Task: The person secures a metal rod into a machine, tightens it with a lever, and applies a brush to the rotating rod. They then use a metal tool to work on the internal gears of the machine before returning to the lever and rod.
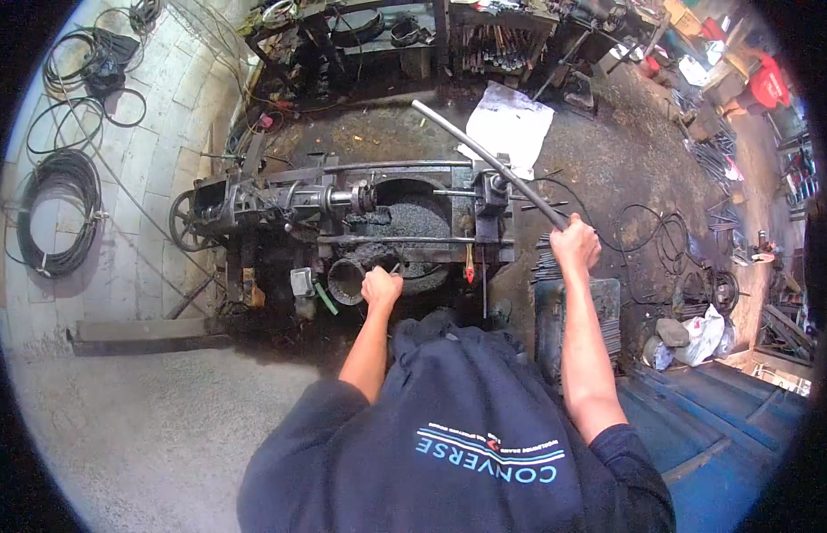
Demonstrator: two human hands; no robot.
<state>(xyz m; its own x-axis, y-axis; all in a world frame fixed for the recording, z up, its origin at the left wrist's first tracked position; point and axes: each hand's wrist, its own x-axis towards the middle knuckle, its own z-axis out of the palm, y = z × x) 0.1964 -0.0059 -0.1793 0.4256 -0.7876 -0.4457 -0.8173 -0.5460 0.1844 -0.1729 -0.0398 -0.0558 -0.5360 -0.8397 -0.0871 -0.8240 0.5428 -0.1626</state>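
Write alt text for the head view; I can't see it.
The right hand grips a long metal bar slanting over one end of a dark, railed machine. The left hand is curled at the machine's near side, its hold unclear; grey shavings lie heaped below.

Pale panelled wall, stained brown floor, grey concrete, dark workbench.

"CONVERSE" in blue, small "WORLDWIDE BRAND" in white, upside down on the dark T-shirt.
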